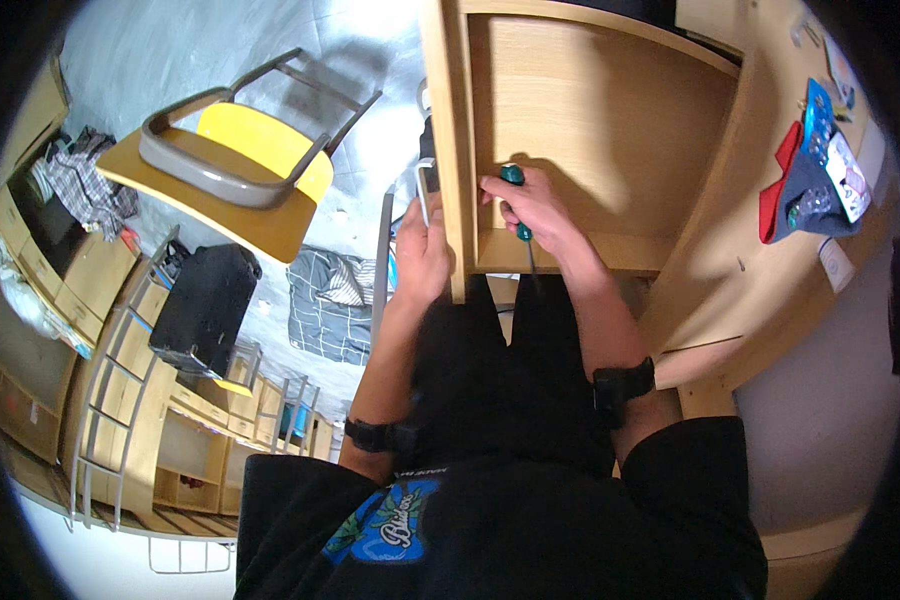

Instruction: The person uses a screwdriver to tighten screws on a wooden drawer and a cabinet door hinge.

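My right hand [541, 208] grips a screwdriver with a dark green handle [511, 175] inside a light wooden drawer [544, 90]. Its thin metal shaft points back towards my body, and its tip is hard to make out against my dark trousers. On the other side of the drawer's front panel [454, 142], my left hand [423, 255] has its fingers at a silver bar handle [422, 187]. The thumb and fingertips pinch the handle's near end, close against the panel's outer face.
Right of the drawer, a wooden desktop [712, 300] carries a blue and red fabric item [810, 180] and a small loose metal piece [741, 264]. Leftward stand a yellow chair [232, 165], a black suitcase [206, 307], checked bedding [330, 307] and a metal ladder [116, 420].
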`<state>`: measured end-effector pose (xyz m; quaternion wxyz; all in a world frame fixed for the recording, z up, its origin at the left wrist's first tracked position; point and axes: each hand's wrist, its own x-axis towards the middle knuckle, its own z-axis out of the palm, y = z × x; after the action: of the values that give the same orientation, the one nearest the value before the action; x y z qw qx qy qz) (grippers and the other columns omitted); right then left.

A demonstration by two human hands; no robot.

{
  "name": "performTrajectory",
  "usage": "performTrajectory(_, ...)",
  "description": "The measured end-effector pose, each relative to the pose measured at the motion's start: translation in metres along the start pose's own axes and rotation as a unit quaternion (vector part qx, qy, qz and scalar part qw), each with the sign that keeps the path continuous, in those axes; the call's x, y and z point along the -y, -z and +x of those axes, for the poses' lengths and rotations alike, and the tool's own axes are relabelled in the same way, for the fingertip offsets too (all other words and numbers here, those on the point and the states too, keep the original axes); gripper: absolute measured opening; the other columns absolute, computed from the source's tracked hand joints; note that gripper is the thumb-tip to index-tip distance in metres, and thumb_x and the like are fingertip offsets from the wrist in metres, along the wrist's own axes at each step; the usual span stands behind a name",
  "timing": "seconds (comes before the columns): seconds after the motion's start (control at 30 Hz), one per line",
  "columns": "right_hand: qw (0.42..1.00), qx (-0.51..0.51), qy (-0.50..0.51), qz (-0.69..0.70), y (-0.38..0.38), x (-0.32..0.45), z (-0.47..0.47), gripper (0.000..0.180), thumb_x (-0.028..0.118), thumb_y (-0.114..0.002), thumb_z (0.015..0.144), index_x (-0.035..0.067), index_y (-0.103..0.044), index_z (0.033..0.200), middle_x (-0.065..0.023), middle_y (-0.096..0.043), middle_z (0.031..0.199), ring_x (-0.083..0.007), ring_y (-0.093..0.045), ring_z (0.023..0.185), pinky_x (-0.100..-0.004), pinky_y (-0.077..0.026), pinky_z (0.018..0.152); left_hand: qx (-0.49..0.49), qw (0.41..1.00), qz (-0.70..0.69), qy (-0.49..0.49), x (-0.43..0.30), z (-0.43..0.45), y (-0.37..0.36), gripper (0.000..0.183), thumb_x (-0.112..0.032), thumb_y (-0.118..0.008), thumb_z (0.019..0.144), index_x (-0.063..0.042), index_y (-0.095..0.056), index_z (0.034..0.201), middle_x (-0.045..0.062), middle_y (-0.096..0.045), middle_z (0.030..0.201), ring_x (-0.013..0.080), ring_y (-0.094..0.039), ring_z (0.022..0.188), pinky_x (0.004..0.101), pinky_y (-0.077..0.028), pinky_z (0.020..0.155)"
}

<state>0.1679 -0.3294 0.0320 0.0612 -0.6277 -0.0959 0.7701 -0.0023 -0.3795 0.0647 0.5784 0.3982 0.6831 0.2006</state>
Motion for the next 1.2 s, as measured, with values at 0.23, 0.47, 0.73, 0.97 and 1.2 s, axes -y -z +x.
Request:
performTrajectory(0.23,0.999,-0.016,-0.028,-0.008,-0.013,0.001,0.015,0.016,0.011,-0.065,0.081,-0.002,-0.059,0.074,-0.0059,-0.057,0.058,-0.0090,-0.050,0.045,-0.0241,-0.039,0.040,-0.191,0.974,0.000,-0.124,-0.024,-0.006,-0.032,0.039,-0.022,-0.033,0.099,0.006,-0.041,0.124,0.018,-0.051,0.113,0.0238,-0.048,0.107,0.0348,-0.036,0.094)
performTrajectory(0.47,0.975,-0.087,0.042,0.197,0.004,-0.016,0.020,0.013,0.008,-0.064,0.078,0.002,-0.056,0.070,-0.0037,-0.055,0.058,-0.0069,-0.048,0.045,-0.0215,-0.034,0.039,-0.259,0.954,-0.004,-0.155,-0.006,0.012,-0.053,0.054,-0.036,-0.034,0.098,0.008,-0.036,0.131,0.021,-0.046,0.124,0.0296,-0.047,0.111,0.0368,-0.036,0.096)
performTrajectory(0.73,0.970,-0.033,0.239,0.032,0.079,0.002,-0.113,0.010,0.013,-0.059,0.087,0.003,-0.062,0.087,-0.0070,-0.066,0.078,-0.0075,-0.057,0.058,-0.0246,-0.047,0.056,-0.325,0.848,0.305,-0.285,-0.053,0.002,-0.046,0.033,-0.025,-0.034,0.097,0.004,-0.051,0.102,0.018,-0.049,0.097,0.0306,-0.047,0.095,0.0371,-0.038,0.081)
performTrajectory(0.97,0.873,-0.354,0.205,0.266,0.210,-0.046,-0.199,0.013,0.016,-0.060,0.087,0.006,-0.063,0.093,-0.0028,-0.064,0.071,-0.0024,-0.039,0.045,-0.0190,-0.031,0.040,0.214,0.898,0.375,-0.084,-0.174,-0.012,-0.183,0.026,-0.023,-0.047,0.092,-0.003,-0.057,0.079,0.010,-0.055,0.057,0.0255,-0.055,0.050,0.0396,-0.045,0.050)
performTrajectory(1.2,0.881,-0.389,0.122,0.242,0.224,-0.085,-0.186,0.012,0.014,-0.062,0.086,0.005,-0.064,0.093,-0.0026,-0.065,0.078,-0.0023,-0.045,0.050,-0.0183,-0.035,0.045,0.222,0.799,0.499,-0.250,-0.188,-0.010,-0.259,0.038,-0.040,-0.049,0.090,-0.006,-0.056,0.073,0.014,-0.059,0.061,0.0294,-0.059,0.052,0.0397,-0.045,0.045)
